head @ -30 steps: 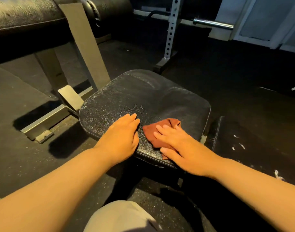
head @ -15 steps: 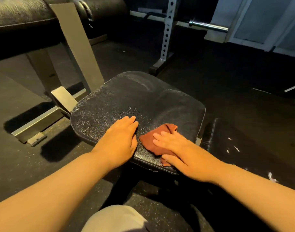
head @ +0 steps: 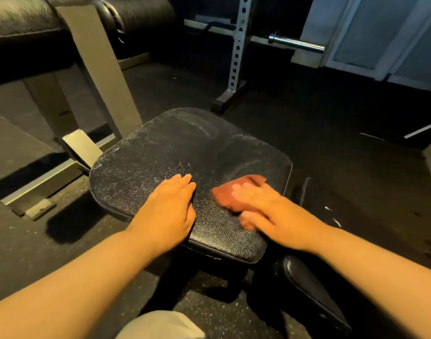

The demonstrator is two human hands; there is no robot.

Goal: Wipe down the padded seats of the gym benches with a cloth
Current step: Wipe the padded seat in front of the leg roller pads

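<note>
A black padded bench seat [head: 185, 148] with cracked, scuffed vinyl fills the middle of the view. A reddish-brown cloth [head: 228, 195] lies on its near right part. My right hand [head: 265, 209] presses flat on the cloth with straight fingers and is blurred by motion. My left hand [head: 170, 206] rests flat on the seat to the left of the cloth, a gap of bare vinyl between them.
Another padded bench [head: 26, 18] on a grey steel frame [head: 99, 67] stands at the back left. A perforated rack upright [head: 237, 45] and a barbell end [head: 297, 44] are behind. A second black pad [head: 307, 285] sits low at the right. Dark rubber floor [head: 344, 148] surrounds everything.
My right hand has slid the cloth to the right across the seat, widening the gap to my left hand. My left hand has kept its place on the seat.
</note>
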